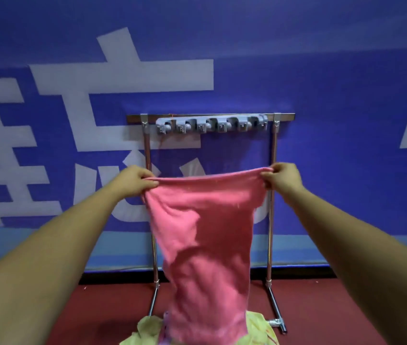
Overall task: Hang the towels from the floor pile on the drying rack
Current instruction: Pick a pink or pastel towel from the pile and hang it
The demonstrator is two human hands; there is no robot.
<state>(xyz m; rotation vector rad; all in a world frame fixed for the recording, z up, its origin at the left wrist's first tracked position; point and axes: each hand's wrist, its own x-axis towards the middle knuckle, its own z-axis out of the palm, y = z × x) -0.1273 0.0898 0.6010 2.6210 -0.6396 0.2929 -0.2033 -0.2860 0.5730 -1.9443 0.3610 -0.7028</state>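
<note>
The head view looks down two bare forearms toward a metal drying rack (272, 195) that stands on a dark red floor (334, 310) against a blue banner (321, 83) with large white characters. The left hand (135, 179) pinches the left top corner of a pink towel (204, 245), fingers curled round the bunched edge. The right hand (282, 176) pinches the right top corner the same way. Between the hands the towel's upper edge is stretched in a shallow arch, in front of the rack's two uprights and well below its top bar (209, 117). The cloth hangs down in a narrowing drape, its lower end reaching the floor pile (147, 329) of pale yellow-green towels at the near edge of the picture. A grey strip of clip holders (212, 125) is fixed along the top bar, between the uprights. The rack's feet (275, 310) splay toward the viewer on the floor, the right one ending in a metal fitting just beside the pile.
</note>
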